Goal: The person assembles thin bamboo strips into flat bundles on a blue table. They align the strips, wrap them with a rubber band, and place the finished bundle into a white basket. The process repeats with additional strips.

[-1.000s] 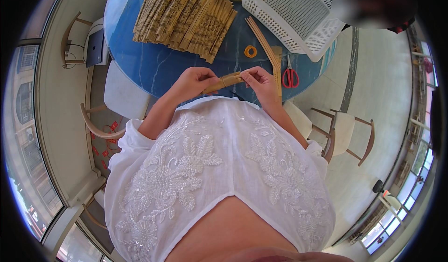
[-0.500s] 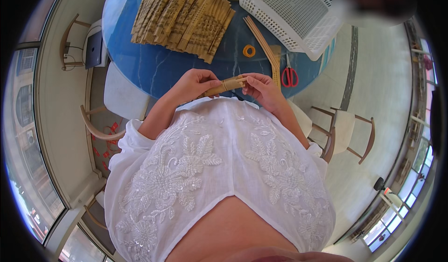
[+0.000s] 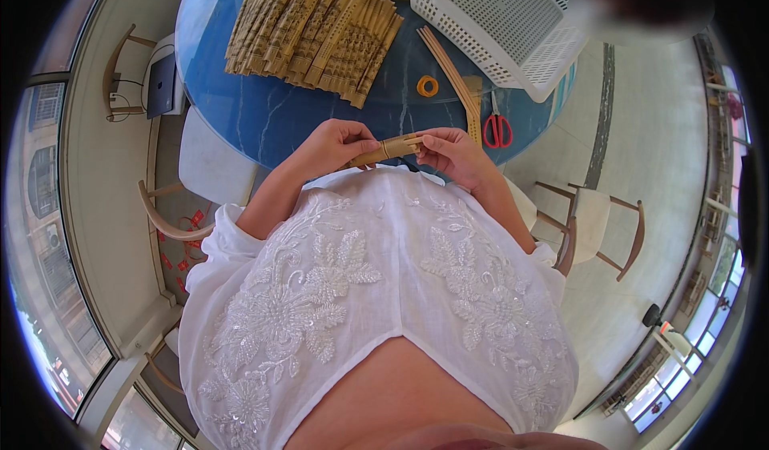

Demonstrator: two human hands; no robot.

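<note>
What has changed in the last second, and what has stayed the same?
Very little changed. The left hand and right hand still hold the folded wooden fan between them near the table edge; the fan has tilted a little, its right end now slightly higher, and the right fingers have shifted along that end. Nothing was picked up or let go. The fan pile, basket, tape roll and scissors stayed in place.

Both hands at near table (image 3: 240, 114) edge, stick bundle (image 3: 390, 148) held between: left hand (image 3: 332, 146) on its left end, right hand (image 3: 452, 152) on right end. Beyond hands, on table: fans (image 3: 312, 30) in overlapping row far left; basket (image 3: 513, 18) far right, overhanging edge. Ring (image 3: 427, 86) between fans and basket. Loose sticks (image 3: 452, 82) right of ring. Scissors (image 3: 497, 128) just right of sticks, near right hand. Chair (image 3: 597, 226) on floor, right of table.
</note>
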